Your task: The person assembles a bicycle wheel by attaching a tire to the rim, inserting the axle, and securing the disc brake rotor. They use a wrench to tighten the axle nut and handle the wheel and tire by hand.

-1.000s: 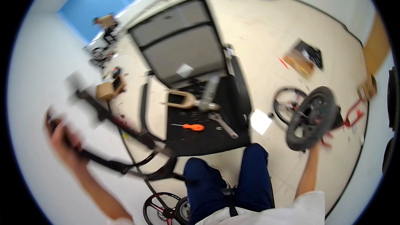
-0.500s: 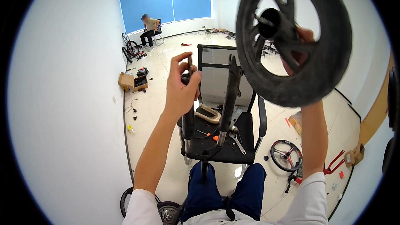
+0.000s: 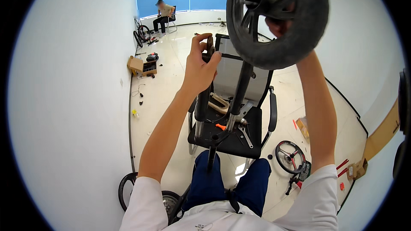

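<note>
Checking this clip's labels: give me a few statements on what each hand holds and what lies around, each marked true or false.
1. The right hand holds a black wheel raised high. True.
2. The left hand is empty. False: it grips the top of a black fork.
3. Tools lie on the black chair seat. True.
4. The person in the far corner is standing. False: seated.
</note>
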### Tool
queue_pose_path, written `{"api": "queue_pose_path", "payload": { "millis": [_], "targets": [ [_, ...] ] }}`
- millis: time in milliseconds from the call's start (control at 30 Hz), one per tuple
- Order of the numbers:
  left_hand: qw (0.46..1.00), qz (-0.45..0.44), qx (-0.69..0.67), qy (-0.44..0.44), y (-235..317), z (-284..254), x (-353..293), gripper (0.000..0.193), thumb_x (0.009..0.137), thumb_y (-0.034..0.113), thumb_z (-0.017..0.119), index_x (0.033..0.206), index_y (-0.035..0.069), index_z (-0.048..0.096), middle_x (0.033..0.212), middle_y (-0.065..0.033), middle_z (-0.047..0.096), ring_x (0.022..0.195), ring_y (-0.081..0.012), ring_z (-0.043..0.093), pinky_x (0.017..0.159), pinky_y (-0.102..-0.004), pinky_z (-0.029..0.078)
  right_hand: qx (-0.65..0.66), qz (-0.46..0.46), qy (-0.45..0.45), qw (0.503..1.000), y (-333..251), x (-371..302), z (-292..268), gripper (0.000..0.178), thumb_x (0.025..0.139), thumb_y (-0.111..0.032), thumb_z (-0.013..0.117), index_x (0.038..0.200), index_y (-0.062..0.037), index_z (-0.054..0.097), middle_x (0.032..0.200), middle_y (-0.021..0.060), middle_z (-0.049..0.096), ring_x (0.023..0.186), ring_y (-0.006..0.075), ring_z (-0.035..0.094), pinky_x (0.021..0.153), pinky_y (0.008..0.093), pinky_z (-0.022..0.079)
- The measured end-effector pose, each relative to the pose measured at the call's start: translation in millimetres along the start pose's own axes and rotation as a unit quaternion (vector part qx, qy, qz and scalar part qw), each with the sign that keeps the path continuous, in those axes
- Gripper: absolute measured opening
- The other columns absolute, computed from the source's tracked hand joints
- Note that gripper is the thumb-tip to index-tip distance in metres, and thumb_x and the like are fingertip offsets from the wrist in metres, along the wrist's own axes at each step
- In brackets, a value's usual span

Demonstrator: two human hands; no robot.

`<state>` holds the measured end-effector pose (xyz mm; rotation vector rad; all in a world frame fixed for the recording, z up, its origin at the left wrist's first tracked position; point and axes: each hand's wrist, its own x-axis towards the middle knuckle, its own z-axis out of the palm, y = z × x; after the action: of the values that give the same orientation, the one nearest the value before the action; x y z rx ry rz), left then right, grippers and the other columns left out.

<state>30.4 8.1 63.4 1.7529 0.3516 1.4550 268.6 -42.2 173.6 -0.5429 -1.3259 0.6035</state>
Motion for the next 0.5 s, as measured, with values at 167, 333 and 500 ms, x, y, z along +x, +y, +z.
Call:
{"api": "queue_pose_path", "payload": {
  "millis": [167, 333, 500],
  "targets": [
    [1.0, -0.008, -0.012, -0.019, 2.8, 5.7, 0.8, 0.048, 0.089, 0.004, 0.056, 0.134, 0.006, 0.036, 0.097, -0.0069, 0.05, 0.045, -0.0074, 0.049, 0.039, -0.0238, 0.041, -0.1, 0.031, -0.014, 0.994, 13.8, 7.8, 4.0, 0.043, 0.098, -0.052, 0.046, 0.094, -0.0102, 0.057, 0.075, 0.0019, 0.056, 0.053, 0.0086, 0.043, 0.04, 0.0219, 0.028],
    [0.999, -0.015, -0.009, -0.027, 11.0, 5.9, -1.5, 0.05, 0.089, 0.003, 0.055, 0.134, 0.008, 0.036, 0.093, -0.007, 0.052, 0.046, -0.0075, 0.049, 0.04, -0.0234, 0.041, -0.096, 0.04, -0.005, 0.995, 17.8, 15.3, 13.9, 0.04, 0.098, -0.047, 0.047, 0.098, -0.0086, 0.056, 0.08, 0.0029, 0.056, 0.059, 0.0092, 0.046, 0.047, 0.0229, 0.032],
    [1.0, -0.005, 0.007, -0.011, 9.3, 4.3, -3.4, 0.053, 0.085, 0.012, 0.059, 0.132, 0.007, 0.035, 0.087, -0.0103, 0.059, 0.05, -0.0119, 0.055, 0.046, -0.0274, 0.043, -0.107, 0.073, -0.002, 0.992, 32.8, -6.1, 20.6, 0.037, 0.098, -0.043, 0.048, 0.103, -0.007, 0.055, 0.085, 0.0039, 0.057, 0.065, 0.0099, 0.048, 0.053, 0.0239, 0.036]
  ]
}}
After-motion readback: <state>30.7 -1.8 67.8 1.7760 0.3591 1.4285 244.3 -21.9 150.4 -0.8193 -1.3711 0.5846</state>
